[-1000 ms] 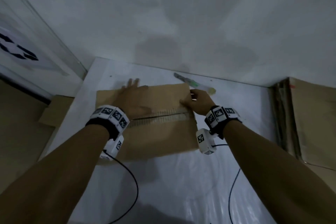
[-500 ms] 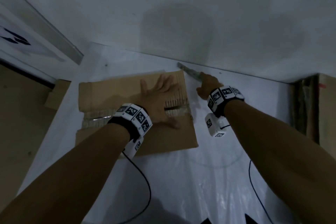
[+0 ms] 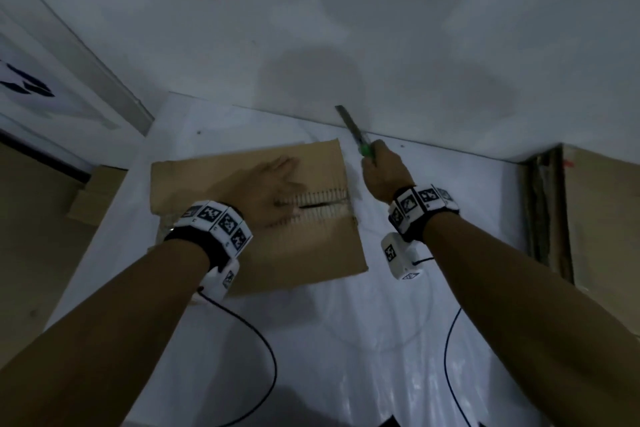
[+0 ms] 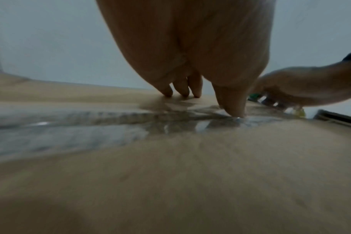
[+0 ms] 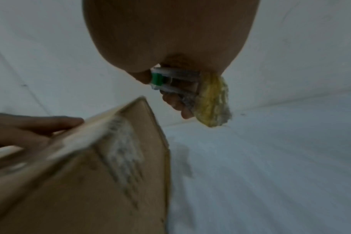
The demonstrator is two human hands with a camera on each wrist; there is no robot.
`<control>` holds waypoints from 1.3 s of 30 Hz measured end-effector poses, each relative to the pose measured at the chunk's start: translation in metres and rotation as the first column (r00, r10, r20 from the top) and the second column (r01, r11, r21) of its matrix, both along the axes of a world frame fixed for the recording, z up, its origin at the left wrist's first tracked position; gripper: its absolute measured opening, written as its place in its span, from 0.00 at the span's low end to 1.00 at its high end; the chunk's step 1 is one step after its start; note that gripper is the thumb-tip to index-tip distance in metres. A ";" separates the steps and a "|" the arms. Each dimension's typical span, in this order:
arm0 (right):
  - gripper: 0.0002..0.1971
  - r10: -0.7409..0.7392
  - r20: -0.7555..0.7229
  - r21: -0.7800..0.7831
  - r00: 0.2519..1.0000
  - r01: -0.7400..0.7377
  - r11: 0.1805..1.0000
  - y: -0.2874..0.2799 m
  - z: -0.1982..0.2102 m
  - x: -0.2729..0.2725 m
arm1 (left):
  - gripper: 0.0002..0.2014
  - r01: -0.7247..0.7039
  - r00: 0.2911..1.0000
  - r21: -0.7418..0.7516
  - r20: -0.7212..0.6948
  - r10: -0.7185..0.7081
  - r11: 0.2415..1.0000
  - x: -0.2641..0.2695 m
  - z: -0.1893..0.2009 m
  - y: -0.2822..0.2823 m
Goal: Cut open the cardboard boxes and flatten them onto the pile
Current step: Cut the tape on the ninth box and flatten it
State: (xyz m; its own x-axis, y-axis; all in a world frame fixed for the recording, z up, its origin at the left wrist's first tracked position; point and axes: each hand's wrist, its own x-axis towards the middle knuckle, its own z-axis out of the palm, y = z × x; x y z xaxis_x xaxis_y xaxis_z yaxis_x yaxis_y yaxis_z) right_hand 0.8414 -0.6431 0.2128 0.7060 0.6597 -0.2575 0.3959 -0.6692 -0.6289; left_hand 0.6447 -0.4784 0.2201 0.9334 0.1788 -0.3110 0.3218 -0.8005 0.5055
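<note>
A brown cardboard box (image 3: 304, 253) lies on the white table, its top flaps joined by clear tape along the middle seam (image 3: 322, 203). My left hand (image 3: 273, 184) presses flat on the box top, fingers straight, the thumb at the seam (image 4: 233, 109). My right hand (image 3: 384, 170) grips a utility knife (image 3: 356, 135) just past the box's far right corner, lifted off the table, blade pointing up and away. In the right wrist view the knife (image 5: 176, 82) shows a green slider and a yellow end, with the box (image 5: 102, 166) below left.
The white table (image 3: 346, 340) meets a white wall at the back. A pile of flattened cardboard (image 3: 595, 218) leans at the right edge. More cardboard (image 3: 97, 194) sits low at the left. Two black cables (image 3: 256, 340) trail from my wrists across the table.
My right hand took the knife off the table behind the box and raised it. My left hand slid right along the box top toward the seam's right end.
</note>
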 end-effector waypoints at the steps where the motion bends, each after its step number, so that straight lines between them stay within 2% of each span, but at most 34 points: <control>1: 0.11 0.063 0.014 0.026 0.998 -0.063 0.998 0.005 0.012 -0.007 | 0.26 -0.026 0.998 -0.016 0.054 0.027 1.000 -0.013 -0.002 0.005; 3: 0.18 0.194 0.083 0.022 0.977 -0.197 0.980 0.019 0.030 -0.026 | 0.17 -0.079 0.987 -0.017 0.139 0.081 0.997 -0.044 -0.002 0.015; 5: 0.16 0.358 0.151 -0.037 0.921 -0.356 0.934 0.036 0.039 -0.050 | 0.15 -0.163 0.975 0.017 0.153 0.158 0.986 -0.075 -0.001 0.025; 7: 0.11 0.493 0.150 -0.082 0.857 -0.486 0.870 0.054 0.041 -0.076 | 0.13 -0.275 0.952 0.031 0.151 0.268 0.961 -0.107 0.002 0.034; 9: 0.11 0.621 0.132 -0.132 0.773 -0.607 0.784 0.069 0.038 -0.103 | 0.16 -0.431 0.892 0.024 0.166 0.421 0.902 -0.140 0.003 0.045; 11: 0.19 0.738 0.127 -0.210 0.663 -0.709 0.673 0.081 0.034 -0.127 | 0.23 -0.563 0.810 0.008 0.205 0.550 0.826 -0.168 0.001 0.054; 14: 0.23 0.819 0.174 -0.303 0.547 -0.762 0.573 0.094 0.032 -0.156 | 0.24 -0.681 0.714 -0.053 0.174 0.678 0.730 -0.194 -0.001 0.063; 17: 0.23 0.851 0.260 -0.360 0.456 -0.772 0.523 0.101 0.031 -0.174 | 0.23 -0.690 0.664 -0.261 0.143 0.734 0.676 -0.200 -0.008 0.063; 19: 0.24 0.861 0.295 -0.405 0.413 -0.763 0.505 0.106 0.032 -0.183 | 0.25 -0.681 0.651 -0.362 0.099 0.753 0.636 -0.201 -0.012 0.063; 20: 0.22 0.869 0.296 -0.434 0.397 -0.755 0.492 0.109 0.033 -0.187 | 0.27 -0.678 0.666 -0.360 0.066 0.743 0.641 -0.202 -0.012 0.064; 23: 0.17 0.886 0.286 -0.451 0.365 -0.765 0.461 0.118 0.037 -0.203 | 0.38 -0.645 0.743 -0.309 -0.040 0.668 0.699 -0.207 -0.012 0.071; 26: 0.18 0.882 0.272 -0.397 0.384 -0.791 0.466 0.126 0.039 -0.221 | 0.41 -0.619 0.773 -0.283 -0.057 0.631 0.733 -0.208 -0.008 0.078; 34: 0.19 0.880 0.214 -0.445 0.424 -0.760 0.474 0.143 0.041 -0.248 | 0.44 -0.616 0.775 -0.288 -0.057 0.629 0.733 -0.207 -0.007 0.081; 37: 0.19 0.885 0.221 -0.477 0.409 -0.746 0.464 0.144 0.046 -0.244 | 0.43 -0.617 0.779 -0.263 -0.075 0.622 0.742 -0.207 -0.005 0.084; 39: 0.20 0.900 0.241 -0.536 0.363 -0.723 0.435 0.134 0.046 -0.233 | 0.42 -0.609 0.788 -0.251 -0.092 0.608 0.752 -0.207 -0.003 0.084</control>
